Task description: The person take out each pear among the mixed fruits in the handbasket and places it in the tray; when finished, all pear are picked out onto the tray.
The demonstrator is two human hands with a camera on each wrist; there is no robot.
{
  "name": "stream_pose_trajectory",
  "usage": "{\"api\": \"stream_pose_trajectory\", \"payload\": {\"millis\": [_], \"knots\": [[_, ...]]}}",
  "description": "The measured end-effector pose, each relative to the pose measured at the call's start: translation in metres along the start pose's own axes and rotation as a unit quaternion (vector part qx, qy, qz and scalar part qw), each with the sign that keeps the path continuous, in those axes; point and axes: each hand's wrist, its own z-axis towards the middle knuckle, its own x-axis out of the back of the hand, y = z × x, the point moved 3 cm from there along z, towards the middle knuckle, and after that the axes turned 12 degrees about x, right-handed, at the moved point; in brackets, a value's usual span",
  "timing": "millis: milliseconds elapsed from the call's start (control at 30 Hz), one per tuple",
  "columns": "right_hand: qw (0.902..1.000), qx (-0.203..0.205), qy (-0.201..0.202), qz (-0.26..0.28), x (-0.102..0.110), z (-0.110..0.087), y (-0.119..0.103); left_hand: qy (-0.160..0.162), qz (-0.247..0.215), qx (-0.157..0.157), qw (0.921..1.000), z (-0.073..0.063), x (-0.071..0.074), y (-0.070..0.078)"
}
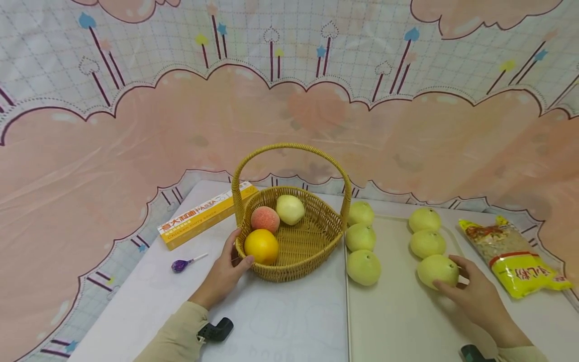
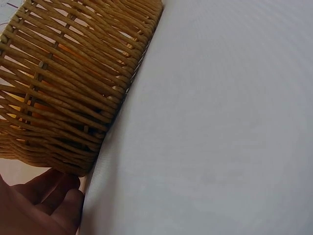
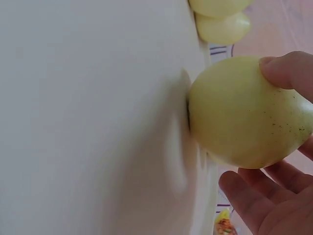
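Note:
My left hand (image 1: 226,274) holds the front left rim of a wicker basket (image 1: 312,262), its thumb over the edge. In the left wrist view, the fingers (image 2: 58,196) curl against the woven side. Inside the basket lie an orange (image 1: 261,247), a reddish peach (image 1: 265,220) and a pale green fruit (image 1: 290,209). My right hand (image 1: 475,291) holds the nearest round yellow-green fruit (image 1: 438,271) in the tray's right row, thumb on one side and fingers on the other. The right wrist view shows dark specks on this fruit (image 3: 244,112); some fingertips are hidden.
More yellow-green fruits (image 1: 364,267) line the left side of the beige tray (image 1: 389,322). A pasta box (image 1: 205,216) and a purple lollipop (image 1: 180,265) lie left of the basket. A yellow food bag (image 1: 515,261) lies right of the tray. The basket handle (image 1: 291,146) arches high.

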Motion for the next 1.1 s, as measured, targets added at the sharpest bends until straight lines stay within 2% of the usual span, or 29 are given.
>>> {"api": "stream_pose_trajectory", "payload": {"millis": [333,467,867,1100], "knots": [[0.9998,0.017,0.000,-0.008,0.0000,-0.0007,-0.0011,0.001,-0.001,-0.001,1.0000,0.0007,-0.0008,-0.0001],[0.9997,0.021,-0.012,-0.010,0.0015,0.0003,-0.0008,0.002,-0.001,-0.002,1.0000,0.0008,-0.0010,-0.0003],[0.9997,0.003,-0.023,-0.005,0.0018,0.0029,-0.0015,0.001,0.000,-0.001,1.0000,0.0005,-0.0007,-0.0007],[0.9994,0.021,-0.022,-0.012,0.0051,0.0028,-0.0021,0.000,-0.002,0.000,1.0000,0.0007,-0.0002,-0.0012]]}}
